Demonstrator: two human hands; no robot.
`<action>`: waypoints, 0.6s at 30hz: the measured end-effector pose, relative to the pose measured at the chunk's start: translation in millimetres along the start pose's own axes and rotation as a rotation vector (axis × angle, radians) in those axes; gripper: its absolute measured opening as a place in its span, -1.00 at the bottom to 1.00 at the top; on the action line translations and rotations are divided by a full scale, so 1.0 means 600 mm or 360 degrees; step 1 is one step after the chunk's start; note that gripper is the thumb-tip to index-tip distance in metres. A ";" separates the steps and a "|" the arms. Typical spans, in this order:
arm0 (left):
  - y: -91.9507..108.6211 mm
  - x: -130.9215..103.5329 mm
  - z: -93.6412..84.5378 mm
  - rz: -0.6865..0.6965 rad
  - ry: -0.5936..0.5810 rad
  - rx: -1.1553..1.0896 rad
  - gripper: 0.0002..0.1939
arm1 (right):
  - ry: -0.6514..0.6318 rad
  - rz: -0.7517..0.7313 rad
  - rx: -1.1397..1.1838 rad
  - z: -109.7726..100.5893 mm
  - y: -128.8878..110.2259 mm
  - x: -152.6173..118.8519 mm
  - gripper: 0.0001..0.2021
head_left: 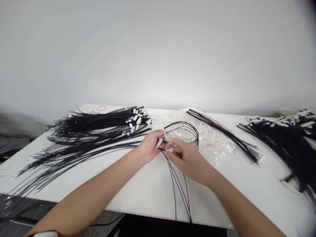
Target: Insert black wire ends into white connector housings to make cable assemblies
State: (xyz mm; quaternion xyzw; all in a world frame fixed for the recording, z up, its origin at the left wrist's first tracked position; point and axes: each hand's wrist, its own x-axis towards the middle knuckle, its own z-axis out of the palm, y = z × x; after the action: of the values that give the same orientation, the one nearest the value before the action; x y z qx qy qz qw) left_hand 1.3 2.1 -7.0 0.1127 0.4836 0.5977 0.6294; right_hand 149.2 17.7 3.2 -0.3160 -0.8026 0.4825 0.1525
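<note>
Near the middle of the table, my left hand (151, 144) is closed on a small white connector (159, 143), with black wires attached to it. Close beside it is my right hand (184, 156), its thumb and index finger curled around the black wires (195, 130) by the connector. Some of these wires arch up in a loop behind my right hand. Others hang down past the table's front edge. The exact contact of my right fingertips is partly hidden.
A large pile of black wires with white connectors (98, 123) lies left. Behind my right hand is a clear bag of white pieces (214, 140), with a thin wire bundle (222, 131) across it. More wires (281, 144) lie far right. A rubber band (101, 108) sits near the wall.
</note>
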 end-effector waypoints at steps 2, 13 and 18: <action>-0.001 0.000 0.000 -0.0015 0.0006 0.0014 -0.82 | -0.0147 0.0062 0.0247 -0.008 -0.002 -0.001 -0.84; -0.005 0.012 -0.009 0.0102 -0.0054 -0.0068 -0.87 | 0.0021 0.0069 0.1481 -0.076 -0.003 -0.009 -0.79; -0.005 0.011 -0.010 0.0103 -0.0037 -0.0029 -0.87 | 0.0669 -0.0195 0.1508 -0.100 0.003 -0.011 -0.71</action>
State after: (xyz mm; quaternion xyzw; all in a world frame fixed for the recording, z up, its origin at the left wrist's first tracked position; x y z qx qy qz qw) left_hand -2.3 4.4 -15.3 0.1296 0.4670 0.6207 0.6163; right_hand 187.8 55.0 31.2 -0.2548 -0.4652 0.7090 0.4646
